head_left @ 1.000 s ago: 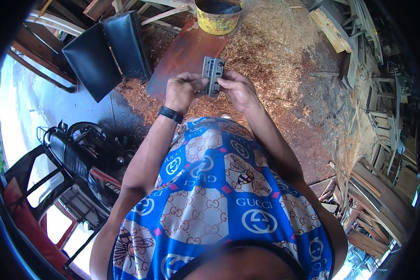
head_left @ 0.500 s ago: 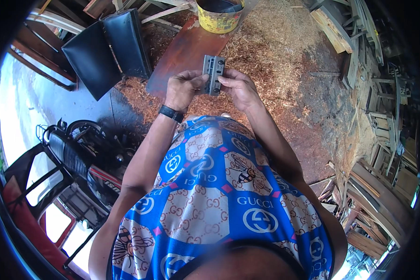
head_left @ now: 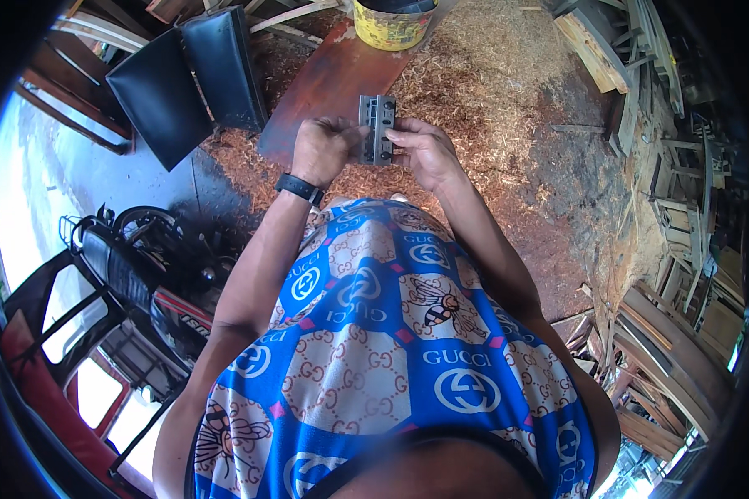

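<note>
Between my two hands I hold a grey metal block (head_left: 378,130), upright and rectangular, with a slot along its length and several dark, round bolt-like heads on its right side. Its exact kind I cannot make out. My left hand (head_left: 325,150), with a dark band on the wrist, is closed on the block's left side, its thumb and fingertips near the slot. From the right, my right hand (head_left: 425,153) grips the other edge, thumb on the front face and fingers partly behind it. The block is held in the air in front of my body.
Wood shavings (head_left: 474,125) cover much of the floor. Ahead lie a reddish-brown board (head_left: 329,87) and a yellow bucket (head_left: 391,29). Black padded panels (head_left: 162,96) stand at the left, with a motorcycle (head_left: 125,266) nearer me. Stacked timber (head_left: 674,333) lines the right side.
The metal block stays in both hands and appears slightly higher and further left. My left fingers have shifted a little along its left side. The background has moved slightly with my view.
</note>
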Available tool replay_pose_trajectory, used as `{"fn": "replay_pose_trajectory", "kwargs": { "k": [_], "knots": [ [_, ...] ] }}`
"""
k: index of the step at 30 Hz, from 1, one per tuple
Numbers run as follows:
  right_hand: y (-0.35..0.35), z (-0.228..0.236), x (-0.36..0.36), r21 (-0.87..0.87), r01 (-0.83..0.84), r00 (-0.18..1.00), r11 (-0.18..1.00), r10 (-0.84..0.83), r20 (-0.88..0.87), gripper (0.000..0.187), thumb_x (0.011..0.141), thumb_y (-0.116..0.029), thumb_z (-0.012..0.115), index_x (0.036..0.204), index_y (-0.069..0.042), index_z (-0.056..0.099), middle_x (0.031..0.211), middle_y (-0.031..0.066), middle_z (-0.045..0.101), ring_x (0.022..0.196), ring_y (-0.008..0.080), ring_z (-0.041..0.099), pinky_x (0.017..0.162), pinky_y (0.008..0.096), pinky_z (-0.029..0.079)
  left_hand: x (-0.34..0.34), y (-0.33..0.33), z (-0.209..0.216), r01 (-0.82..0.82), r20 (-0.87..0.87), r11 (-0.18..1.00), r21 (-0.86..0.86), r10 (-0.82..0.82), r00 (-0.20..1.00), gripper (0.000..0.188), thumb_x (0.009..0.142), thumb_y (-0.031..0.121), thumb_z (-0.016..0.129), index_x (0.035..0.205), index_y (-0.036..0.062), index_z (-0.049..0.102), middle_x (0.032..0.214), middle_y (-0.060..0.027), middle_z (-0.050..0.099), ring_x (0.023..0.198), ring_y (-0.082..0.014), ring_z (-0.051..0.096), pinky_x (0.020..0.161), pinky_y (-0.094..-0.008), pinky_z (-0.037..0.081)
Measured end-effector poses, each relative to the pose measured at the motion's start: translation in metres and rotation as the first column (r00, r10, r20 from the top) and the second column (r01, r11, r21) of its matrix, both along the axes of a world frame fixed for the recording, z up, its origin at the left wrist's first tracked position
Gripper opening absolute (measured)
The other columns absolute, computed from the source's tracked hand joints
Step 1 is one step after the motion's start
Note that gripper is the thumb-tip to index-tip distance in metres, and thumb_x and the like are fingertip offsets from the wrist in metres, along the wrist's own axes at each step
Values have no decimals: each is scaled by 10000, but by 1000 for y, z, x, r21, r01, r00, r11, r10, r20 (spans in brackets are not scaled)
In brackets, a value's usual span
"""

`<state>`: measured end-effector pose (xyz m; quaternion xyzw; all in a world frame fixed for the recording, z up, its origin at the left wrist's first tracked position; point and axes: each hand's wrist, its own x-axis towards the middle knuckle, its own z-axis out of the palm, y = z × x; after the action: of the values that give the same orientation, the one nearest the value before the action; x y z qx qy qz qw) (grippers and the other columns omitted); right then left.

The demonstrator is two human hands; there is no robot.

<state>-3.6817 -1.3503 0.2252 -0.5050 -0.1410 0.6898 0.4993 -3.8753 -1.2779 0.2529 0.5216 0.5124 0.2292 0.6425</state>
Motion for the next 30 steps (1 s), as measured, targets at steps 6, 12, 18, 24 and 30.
{"fn": "replay_pose_trajectory", "kwargs": {
  "k": [6, 12, 18, 24, 30],
  "knots": [
    [1, 5, -1, 0, -23, 999, 1000, 23, 43, 297, 954, -111, 696, 1214, 23, 646, 1102, 106, 706, 984, 220, 702, 878, 428, 595, -2, -1, -2, -27, 28, 999, -21, 27, 999, 178, 921, 104, 785, 883, -57, 717, 773, -84, 720, 628, -120, 664, 562, -268, 552],
    [1, 2, -2, 7, -39, 999, 999, 38, 33, 321, 952, -112, 698, 1230, 35, 634, 1134, 117, 700, 1023, 224, 694, 882, 418, 593, -2, -4, -3, -42, 10, 998, -56, 43, 999, 221, 940, 162, 775, 999, -41, 713, 835, -69, 718, 703, -121, 677, 610, -269, 549],
    [-2, -2, -3, 93, -29, 998, 995, 24, 52, 314, 948, -91, 706, 1231, 20, 627, 1180, 117, 688, 1055, 229, 687, 915, 404, 581, 5, -8, 12, -39, 215, 972, -230, 90, 972, 275, 957, 168, 759, 1143, -13, 669, 992, -76, 724, 858, -156, 715, 746, -307, 598],
    [-2, -2, -5, 145, -43, 998, 988, 34, 60, 301, 931, -64, 725, 1213, -1, 638, 1181, 111, 691, 1071, 219, 682, 942, 391, 562, 2, -8, 0, 23, 250, 975, -221, 34, 968, 257, 951, 135, 753, 1146, -18, 685, 987, -79, 733, 838, -166, 724, 775, -317, 605],
    [1, 6, 7, 200, -175, 954, 964, 116, 275, 524, 827, -45, 812, 1305, 21, 609, 1208, 131, 681, 1083, 212, 660, 947, 383, 546, -8, 0, -3, 110, 132, 992, -62, -101, 986, 203, 820, 117, 806, 946, -35, 759, 818, -89, 747, 716, -131, 678, 676, -293, 540]
  ]
}}
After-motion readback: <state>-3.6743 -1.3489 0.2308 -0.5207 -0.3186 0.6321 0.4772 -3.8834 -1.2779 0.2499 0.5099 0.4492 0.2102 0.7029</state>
